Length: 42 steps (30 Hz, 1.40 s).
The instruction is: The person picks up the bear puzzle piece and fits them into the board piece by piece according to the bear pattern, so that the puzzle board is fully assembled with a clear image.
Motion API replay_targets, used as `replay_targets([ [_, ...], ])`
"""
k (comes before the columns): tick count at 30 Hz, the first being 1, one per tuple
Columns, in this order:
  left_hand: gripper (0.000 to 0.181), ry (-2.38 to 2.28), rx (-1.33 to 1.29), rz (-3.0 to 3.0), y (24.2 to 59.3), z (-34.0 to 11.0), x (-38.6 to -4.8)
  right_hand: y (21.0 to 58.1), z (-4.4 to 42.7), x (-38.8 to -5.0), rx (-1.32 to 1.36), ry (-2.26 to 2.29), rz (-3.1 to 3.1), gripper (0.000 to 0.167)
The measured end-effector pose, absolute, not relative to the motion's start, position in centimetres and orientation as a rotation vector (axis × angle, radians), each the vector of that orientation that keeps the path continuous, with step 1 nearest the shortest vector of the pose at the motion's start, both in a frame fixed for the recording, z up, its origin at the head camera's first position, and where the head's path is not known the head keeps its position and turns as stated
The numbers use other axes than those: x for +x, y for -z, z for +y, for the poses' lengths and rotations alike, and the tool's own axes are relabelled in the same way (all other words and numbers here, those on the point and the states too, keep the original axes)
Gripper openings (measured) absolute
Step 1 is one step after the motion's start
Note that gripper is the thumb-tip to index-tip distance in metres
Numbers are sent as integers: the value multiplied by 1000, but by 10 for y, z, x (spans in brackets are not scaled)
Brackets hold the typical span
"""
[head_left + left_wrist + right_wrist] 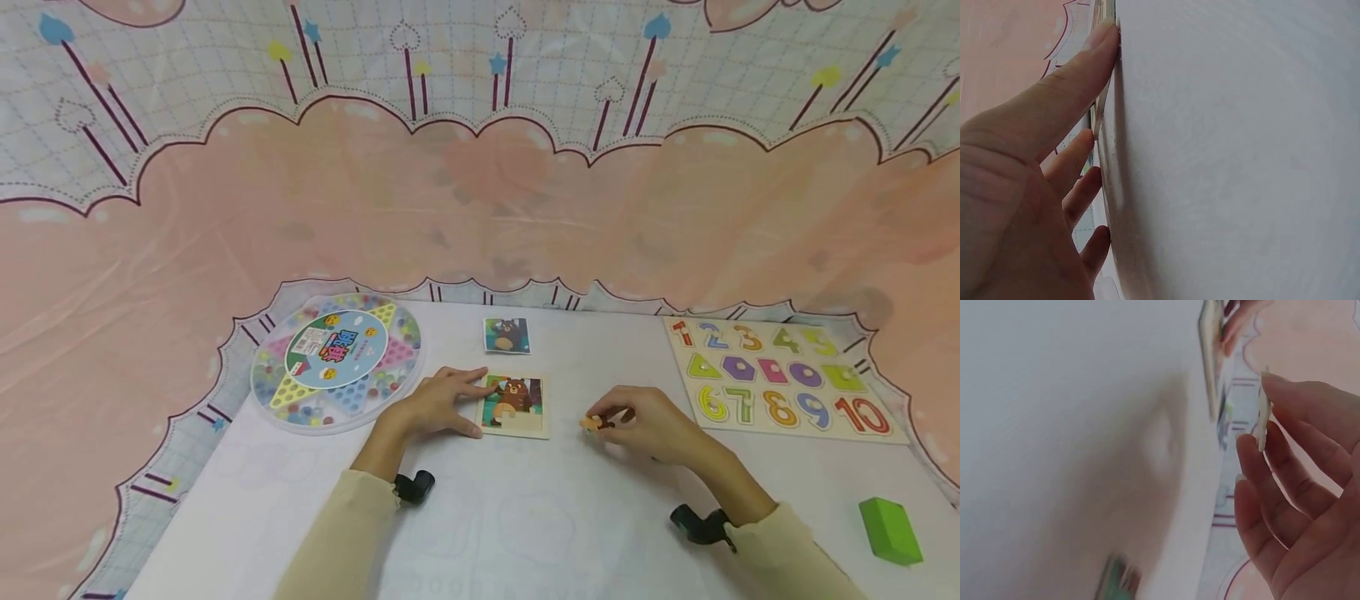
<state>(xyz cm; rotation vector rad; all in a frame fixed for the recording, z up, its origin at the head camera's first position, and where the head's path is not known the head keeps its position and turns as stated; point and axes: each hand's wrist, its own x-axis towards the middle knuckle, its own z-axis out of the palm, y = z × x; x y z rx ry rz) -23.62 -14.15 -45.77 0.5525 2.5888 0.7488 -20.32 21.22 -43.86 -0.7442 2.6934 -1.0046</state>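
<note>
A square wooden bear puzzle (525, 426) lies on the table, with a gap at the lower right of its picture. My left hand (442, 403) rests at its left side, fingers spread and fairly straight, the index fingertip on the picture and the thumb by the lower left corner. To the right, my right hand (645, 425) pinches a small brown and orange puzzle piece (596, 423) between thumb and fingers, apart from the board. In the right wrist view, that thin piece (1263, 419) appears edge-on above the table. A blurred greenish puzzle piece (1117, 579) lies below this hand.
Behind the board lies a bear picture card (507, 336). A round Chinese checkers set (337, 362) sits at the left. A wooden number and shape board (783, 379) lies at the right, with a green block (890, 531) nearer the front. A patterned cloth (480, 217) hangs behind.
</note>
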Motion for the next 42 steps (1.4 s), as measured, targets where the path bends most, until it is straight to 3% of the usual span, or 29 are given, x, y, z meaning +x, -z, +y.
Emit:
replay_targets([
  [23, 70, -734, 557, 2590, 458, -141, -235, 451, 119, -223, -916, 916, 2690, 18],
  [42, 70, -746, 546, 2592, 457, -140, -235, 457, 94, -222, -983, 764, 2760, 12],
])
